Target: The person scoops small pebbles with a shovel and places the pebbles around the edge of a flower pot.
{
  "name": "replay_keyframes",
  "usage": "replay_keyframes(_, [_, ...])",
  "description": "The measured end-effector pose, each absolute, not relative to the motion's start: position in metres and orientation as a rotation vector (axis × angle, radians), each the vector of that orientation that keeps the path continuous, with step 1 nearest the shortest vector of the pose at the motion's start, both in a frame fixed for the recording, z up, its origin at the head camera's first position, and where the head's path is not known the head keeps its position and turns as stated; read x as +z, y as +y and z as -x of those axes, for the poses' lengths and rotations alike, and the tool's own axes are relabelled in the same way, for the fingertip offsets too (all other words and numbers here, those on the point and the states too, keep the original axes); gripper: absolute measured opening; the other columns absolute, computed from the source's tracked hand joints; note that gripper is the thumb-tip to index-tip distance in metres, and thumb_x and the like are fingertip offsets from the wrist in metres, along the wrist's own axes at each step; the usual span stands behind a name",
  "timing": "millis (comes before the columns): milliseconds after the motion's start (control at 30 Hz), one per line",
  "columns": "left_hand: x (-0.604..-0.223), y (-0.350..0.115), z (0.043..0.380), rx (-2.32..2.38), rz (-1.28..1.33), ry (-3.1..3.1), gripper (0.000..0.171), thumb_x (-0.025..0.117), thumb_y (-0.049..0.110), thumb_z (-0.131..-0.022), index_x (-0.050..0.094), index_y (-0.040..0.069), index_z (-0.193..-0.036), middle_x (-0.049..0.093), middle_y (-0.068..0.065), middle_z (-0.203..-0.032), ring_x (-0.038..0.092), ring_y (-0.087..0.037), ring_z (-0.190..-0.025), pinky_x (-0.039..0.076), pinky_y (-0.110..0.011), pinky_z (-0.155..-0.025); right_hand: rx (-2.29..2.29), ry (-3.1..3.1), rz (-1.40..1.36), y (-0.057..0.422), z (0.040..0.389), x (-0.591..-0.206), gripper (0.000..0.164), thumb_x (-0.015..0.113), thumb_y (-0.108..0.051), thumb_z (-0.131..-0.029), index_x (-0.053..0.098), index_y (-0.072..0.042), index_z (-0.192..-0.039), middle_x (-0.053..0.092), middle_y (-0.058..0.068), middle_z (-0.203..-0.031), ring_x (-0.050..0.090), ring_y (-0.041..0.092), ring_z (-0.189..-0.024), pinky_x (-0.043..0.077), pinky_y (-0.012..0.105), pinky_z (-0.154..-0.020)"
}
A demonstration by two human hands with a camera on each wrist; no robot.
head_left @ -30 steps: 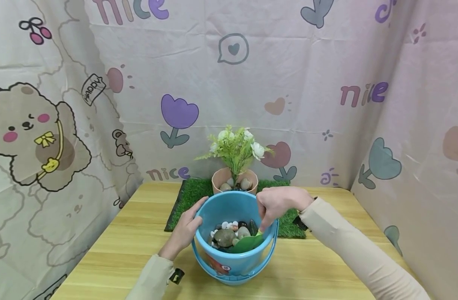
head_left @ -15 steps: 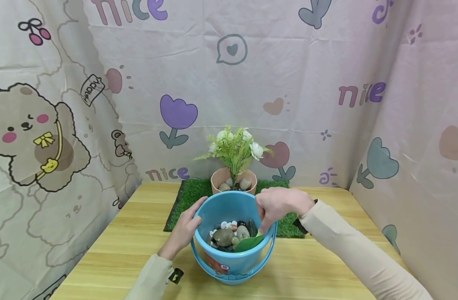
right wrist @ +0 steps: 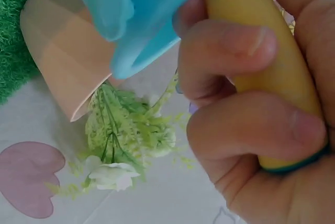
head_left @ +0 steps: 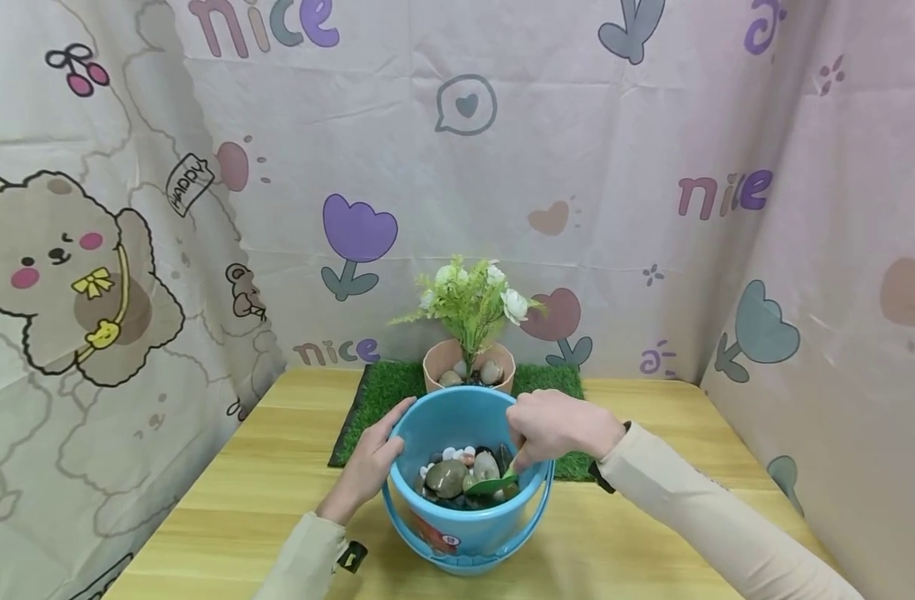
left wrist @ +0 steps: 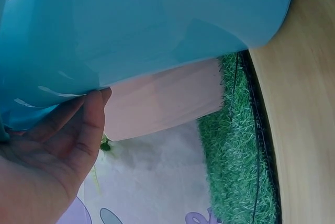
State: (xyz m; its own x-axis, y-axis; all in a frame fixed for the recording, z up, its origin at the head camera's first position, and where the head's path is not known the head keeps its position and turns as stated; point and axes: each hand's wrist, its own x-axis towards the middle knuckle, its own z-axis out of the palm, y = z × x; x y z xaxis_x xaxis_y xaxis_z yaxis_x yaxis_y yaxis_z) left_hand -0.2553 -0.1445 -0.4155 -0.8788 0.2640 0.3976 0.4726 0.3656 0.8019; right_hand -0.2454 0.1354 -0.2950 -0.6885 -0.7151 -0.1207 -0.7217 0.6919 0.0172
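A blue bucket point(head_left: 491, 533) stands on the table, holding wet grey, dark and white stones point(head_left: 447, 478). My left hand point(head_left: 369, 465) grips its left rim, thumb over the edge and fingers along the outer wall, as the left wrist view also shows. With my right hand point(head_left: 561, 427) I hold a small garden trowel by its yellow handle point(right wrist: 285, 72), fingers curled round it. The trowel's green blade point(head_left: 492, 485) lies inside the bucket among the stones at the right, its lower edge partly hidden by them. The bucket's handle hangs down at the front.
Right behind the bucket is a pink pot point(head_left: 432, 367) with stones and a plant with white flowers point(head_left: 472, 308). It stands on a green turf mat point(head_left: 386, 383). A printed cloth point(head_left: 615, 167) surrounds the wooden table point(head_left: 240, 492) at the back and sides.
The trowel blade has turned flatter and sits deeper among the stones, a little to the left. My right hand has shifted slightly left and down. The left hand keeps its grip on the rim.
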Motion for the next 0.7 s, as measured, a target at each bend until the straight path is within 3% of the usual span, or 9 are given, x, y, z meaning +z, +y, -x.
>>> replay_keyframes(200, [-0.412, -0.143, 0.257, -1.52, 0.676, -2.41, 0.064, 0.037, 0.003, -0.089, 0.036, 0.013, -0.153, 0.051, -0.017, -0.145, 0.058, -0.037, -0.123, 0.055, -0.046, -0.088, 0.155, 2.818, 1.421, 0.136, 0.25, -0.304, 0.056, 0.078, -0.037, -0.08, 0.034, -0.024, -0.047, 0.017, -0.012, -0.05, 0.014, 0.006, -0.048, 0.015, 0.022, -0.048])
replay_keyframes(467, [-0.412, -0.144, 0.255, -1.527, 0.671, -2.418, 0.064, 0.037, 0.003, -0.088, 0.036, 0.01, -0.152, 0.05, -0.018, -0.145, 0.057, -0.038, -0.124, 0.055, -0.044, -0.086, 0.204, 2.864, 1.631, 0.141, 0.249, -0.316, 0.035, 0.076, -0.039, -0.082, 0.057, -0.024, -0.056, 0.046, -0.012, -0.063, 0.034, 0.001, -0.051, 0.027, 0.017, -0.047])
replay_keyframes(700, [-0.415, -0.145, 0.255, -1.519, 0.665, -2.428, 0.064, 0.036, 0.003, -0.09, 0.035, 0.013, -0.153, 0.049, -0.017, -0.146, 0.057, -0.036, -0.124, 0.054, -0.04, -0.085, 0.198, 2.943, 1.714, 0.149, 0.252, -0.324, 0.029, 0.072, -0.04, -0.086, 0.064, -0.025, -0.062, 0.046, -0.011, -0.066, 0.032, 0.0, -0.048, 0.025, 0.016, -0.045])
